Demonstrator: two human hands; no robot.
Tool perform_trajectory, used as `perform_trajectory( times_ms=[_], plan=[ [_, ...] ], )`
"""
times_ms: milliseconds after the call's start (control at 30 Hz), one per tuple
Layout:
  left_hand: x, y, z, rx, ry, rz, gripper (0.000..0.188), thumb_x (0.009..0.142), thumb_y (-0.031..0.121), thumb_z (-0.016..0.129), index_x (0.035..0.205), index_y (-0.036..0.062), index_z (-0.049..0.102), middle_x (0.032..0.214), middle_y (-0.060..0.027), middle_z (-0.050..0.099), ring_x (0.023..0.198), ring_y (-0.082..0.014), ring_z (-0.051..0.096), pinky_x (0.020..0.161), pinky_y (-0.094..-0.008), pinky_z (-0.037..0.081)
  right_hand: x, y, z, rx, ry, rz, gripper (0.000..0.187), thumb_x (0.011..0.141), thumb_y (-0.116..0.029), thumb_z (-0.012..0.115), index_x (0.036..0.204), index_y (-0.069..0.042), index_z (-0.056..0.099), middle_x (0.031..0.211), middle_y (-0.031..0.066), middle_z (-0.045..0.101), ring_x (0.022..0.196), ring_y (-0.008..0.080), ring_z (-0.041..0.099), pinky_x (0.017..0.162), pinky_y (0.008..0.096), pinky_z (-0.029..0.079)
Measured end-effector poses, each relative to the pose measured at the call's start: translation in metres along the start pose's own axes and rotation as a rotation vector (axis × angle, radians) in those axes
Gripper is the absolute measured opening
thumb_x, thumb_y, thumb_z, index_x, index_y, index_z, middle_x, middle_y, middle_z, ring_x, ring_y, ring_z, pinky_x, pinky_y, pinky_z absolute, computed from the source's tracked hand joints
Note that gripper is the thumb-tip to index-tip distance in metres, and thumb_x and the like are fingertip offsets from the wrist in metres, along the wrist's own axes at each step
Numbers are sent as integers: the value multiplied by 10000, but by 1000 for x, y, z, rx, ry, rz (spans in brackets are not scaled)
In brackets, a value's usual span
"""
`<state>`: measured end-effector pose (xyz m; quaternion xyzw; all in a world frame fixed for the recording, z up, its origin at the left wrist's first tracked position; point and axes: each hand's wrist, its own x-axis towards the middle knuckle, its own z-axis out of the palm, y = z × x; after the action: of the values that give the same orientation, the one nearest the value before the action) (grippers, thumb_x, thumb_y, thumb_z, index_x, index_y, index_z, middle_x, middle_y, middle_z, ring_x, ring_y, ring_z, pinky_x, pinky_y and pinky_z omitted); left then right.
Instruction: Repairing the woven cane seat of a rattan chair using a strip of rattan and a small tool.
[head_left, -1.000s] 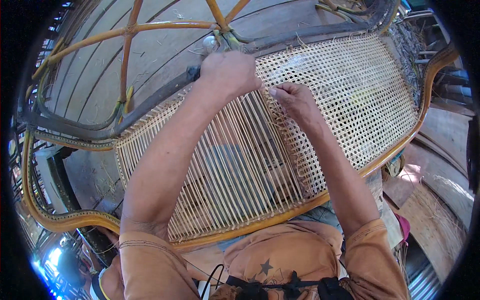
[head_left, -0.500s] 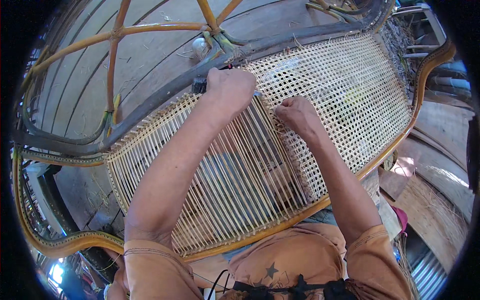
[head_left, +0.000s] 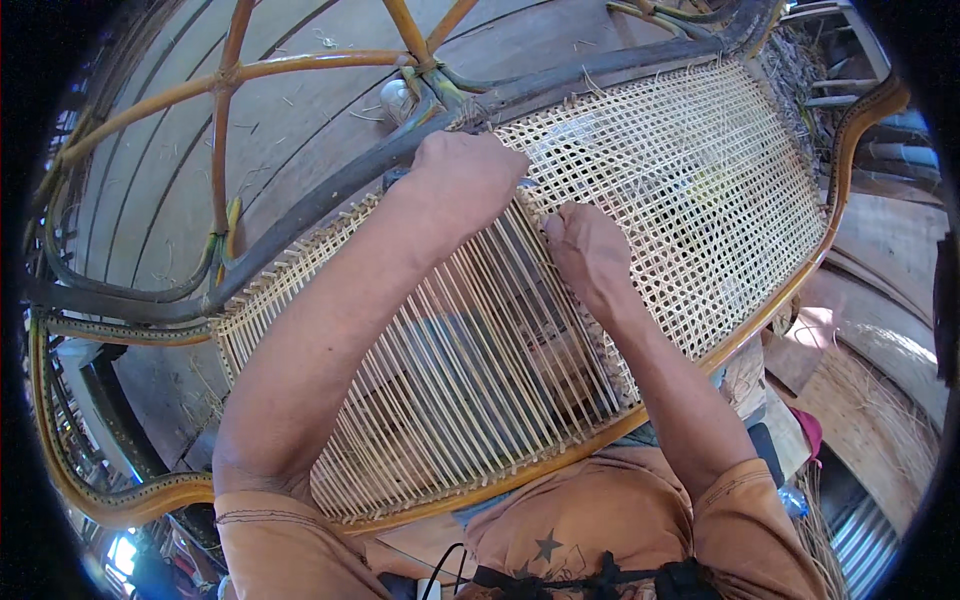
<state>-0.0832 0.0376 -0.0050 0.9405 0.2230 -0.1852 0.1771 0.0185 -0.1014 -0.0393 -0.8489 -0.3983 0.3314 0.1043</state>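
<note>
A curved rattan seat frame (head_left: 700,365) lies across in front of me. Its right part carries an open-mesh cane weave (head_left: 690,200); on its left part, cane strands (head_left: 450,385) run only one way, with gaps between them. My left hand (head_left: 470,172) is closed in a fist over the far end of the weave's left edge. A small bluish-grey piece shows past its knuckles and a dark piece behind its wrist; what it grips is mostly hidden. Close by, my right hand (head_left: 590,248) is pinched at the weave's edge, and anything between its fingertips is too small to make out.
A dark rail (head_left: 320,200) runs along the far side, with brown rattan poles (head_left: 222,150) beyond it. A whitish round object (head_left: 397,98) lies by the pole joint. Wooden boards (head_left: 880,300) and loose fibres are at the right.
My left hand has shifted slightly right, covering more of the dark piece behind it. The right hand has turned and moved a little, staying at the weave's edge.
</note>
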Motion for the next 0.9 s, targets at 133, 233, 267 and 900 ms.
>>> perform_trajectory(
  times_ms=[133,233,267,900],
  plan=[
    [-8,-24,-1,-347,112,55,225,843,158,487,1010,50,592,889,-157,624,785,-343,611,704,-424,486,-3,16,-12,189,-37,-81,329,893,-301,486,905,4,609,870,237,609,850,370,593,764,435,459],
    [-40,-22,-5,-638,-61,0,240,839,200,533,981,14,589,815,-154,607,702,-310,585,667,-389,469,-12,25,-24,389,213,-409,329,898,-319,506,1001,-15,576,945,213,597,903,344,578,793,424,452],
    [-42,-9,-7,-630,-63,12,240,839,200,533,981,14,589,815,-154,607,702,-310,585,667,-389,469,-11,23,-30,280,310,-601,310,903,-309,504,1029,-32,562,933,191,590,892,351,569,788,423,453],
    [-25,25,14,-2198,1103,-52,322,892,337,572,715,90,465,612,-15,431,561,-143,445,581,-327,433,-6,14,-12,523,136,-283,218,938,-200,484,973,-20,603,739,48,567,632,124,511,588,280,439]
  ],
)
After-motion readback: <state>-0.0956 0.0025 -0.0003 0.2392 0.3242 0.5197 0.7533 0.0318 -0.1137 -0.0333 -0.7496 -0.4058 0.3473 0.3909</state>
